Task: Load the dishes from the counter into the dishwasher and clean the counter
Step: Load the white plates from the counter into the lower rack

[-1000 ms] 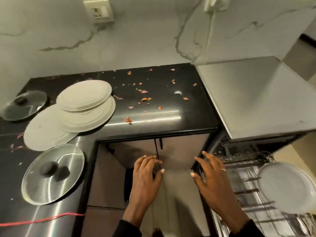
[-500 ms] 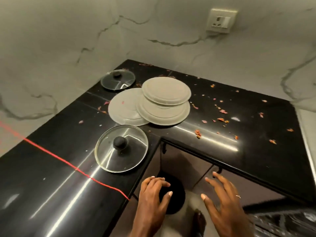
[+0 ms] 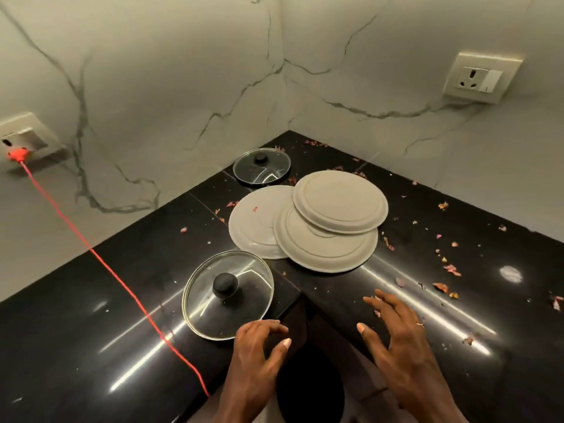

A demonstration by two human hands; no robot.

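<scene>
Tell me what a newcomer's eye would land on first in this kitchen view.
Three overlapping pale plates stand out on the black counter near its inner corner, flanked by a near glass lid at the counter's edge and a far glass lid by the wall. A bright red cord runs from a wall plug on the left diagonally across the counter. Pinkish scraps litter the right side.

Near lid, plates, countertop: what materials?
Near lid: see-through glass; shiny rim, likely steel; matte black knob, probably plastic. Plates: matte off-white, ceramic or melamine, cannot tell. Countertop: polished black stone, perhaps granite; sharp light streaks.
</scene>
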